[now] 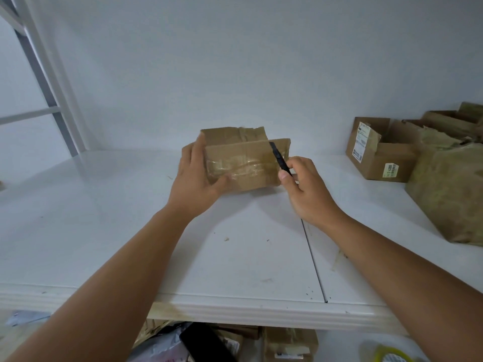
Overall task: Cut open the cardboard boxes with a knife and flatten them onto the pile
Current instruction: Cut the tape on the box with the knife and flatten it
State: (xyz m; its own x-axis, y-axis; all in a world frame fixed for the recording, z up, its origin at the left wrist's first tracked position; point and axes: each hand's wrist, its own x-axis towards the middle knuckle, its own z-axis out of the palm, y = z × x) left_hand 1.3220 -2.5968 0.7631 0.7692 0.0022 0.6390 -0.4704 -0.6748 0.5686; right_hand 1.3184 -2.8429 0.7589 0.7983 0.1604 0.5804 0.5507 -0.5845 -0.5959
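Observation:
A small brown cardboard box (245,158) with clear tape on its near face stands on the white table (104,231), its top flaps up. My left hand (198,176) grips the box's left end, fingers over the far side and thumb on the taped face. My right hand (305,189) holds a black knife (279,159), whose tip points up and left against the box's right end near the top flap.
At the right, an open labelled cardboard box (379,150) stands beside a larger worn brown box (449,189), with more cardboard behind. Below the table's front edge lie flattened cardboard pieces (287,343), a black object and a tape roll (392,357). A white wall rises behind.

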